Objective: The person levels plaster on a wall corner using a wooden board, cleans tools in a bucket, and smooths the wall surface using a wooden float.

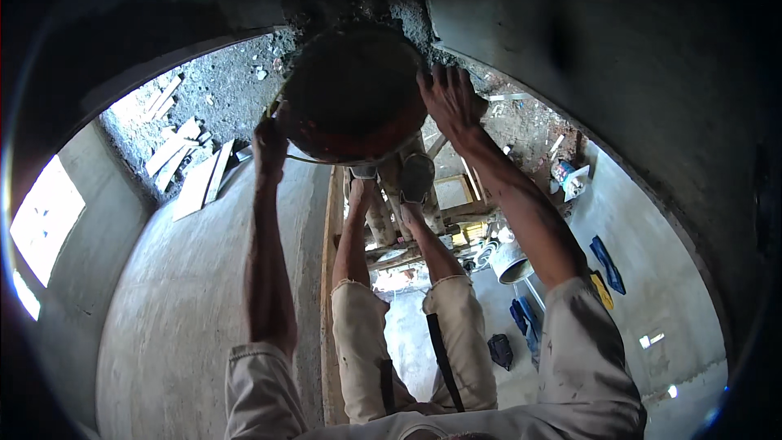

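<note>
Blackish and round, the pan (356, 91) shows reddish patches.

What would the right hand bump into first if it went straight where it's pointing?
Probably the dark round pan. The right hand points up and a little left in the picture, right beside the pan's edge; exact depth is hard to tell.

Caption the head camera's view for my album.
Left hand and right hand hold a dark round basin above rubble-strewn ground.
</note>
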### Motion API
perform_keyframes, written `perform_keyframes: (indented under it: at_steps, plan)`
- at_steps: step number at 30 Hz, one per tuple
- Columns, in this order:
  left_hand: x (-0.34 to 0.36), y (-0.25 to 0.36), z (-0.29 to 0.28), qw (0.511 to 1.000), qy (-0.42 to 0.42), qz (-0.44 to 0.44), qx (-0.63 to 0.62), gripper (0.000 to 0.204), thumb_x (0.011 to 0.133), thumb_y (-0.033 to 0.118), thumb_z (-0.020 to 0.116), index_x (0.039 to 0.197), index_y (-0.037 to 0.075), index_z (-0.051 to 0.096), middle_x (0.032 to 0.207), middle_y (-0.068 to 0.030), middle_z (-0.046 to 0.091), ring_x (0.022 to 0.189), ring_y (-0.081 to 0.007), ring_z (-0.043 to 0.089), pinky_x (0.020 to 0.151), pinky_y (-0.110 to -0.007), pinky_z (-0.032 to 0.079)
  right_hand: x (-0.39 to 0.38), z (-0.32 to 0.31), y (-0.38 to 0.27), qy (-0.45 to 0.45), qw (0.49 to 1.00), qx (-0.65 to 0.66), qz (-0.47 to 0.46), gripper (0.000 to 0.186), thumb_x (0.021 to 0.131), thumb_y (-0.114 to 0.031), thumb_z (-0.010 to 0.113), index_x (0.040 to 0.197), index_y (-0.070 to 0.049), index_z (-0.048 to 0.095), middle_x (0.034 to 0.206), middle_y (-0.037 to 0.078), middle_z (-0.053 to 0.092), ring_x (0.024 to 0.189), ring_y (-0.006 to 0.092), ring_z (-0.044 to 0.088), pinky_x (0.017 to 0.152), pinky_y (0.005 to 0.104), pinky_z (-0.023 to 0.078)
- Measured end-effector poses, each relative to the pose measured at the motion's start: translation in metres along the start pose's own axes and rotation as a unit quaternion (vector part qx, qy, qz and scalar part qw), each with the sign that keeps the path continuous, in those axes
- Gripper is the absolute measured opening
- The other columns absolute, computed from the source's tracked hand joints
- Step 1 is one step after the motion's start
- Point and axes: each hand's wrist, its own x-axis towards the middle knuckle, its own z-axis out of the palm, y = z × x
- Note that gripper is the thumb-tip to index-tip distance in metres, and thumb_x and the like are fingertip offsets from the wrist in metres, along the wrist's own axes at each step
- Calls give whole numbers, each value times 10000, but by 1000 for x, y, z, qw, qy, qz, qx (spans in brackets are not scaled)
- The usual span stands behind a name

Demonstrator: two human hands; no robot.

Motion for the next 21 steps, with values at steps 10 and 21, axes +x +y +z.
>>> perform_keyframes:
  at_steps: [10,21]
  plan:
    - [-34,64,26,998,9,36,-54,491,937,465,498,1018,-5,614,722,-52,626,632,-118,565,565,-298,450,-28,26,-9,-126,934,331,-50,284,774,-168,610,1051,-119,575,938,161,614,790,362,625,635,468,522]
    - [-76,-63,-58,880,-99,-132,-445,890,811,736,442,1487,253,123,1529,-104,181,1367,-358,244,967,-655,301,-62,-267,40,25,900,413,-135,439,712,-171,717,1116,-95,562,799,77,586,707,247,621,628,372,524]
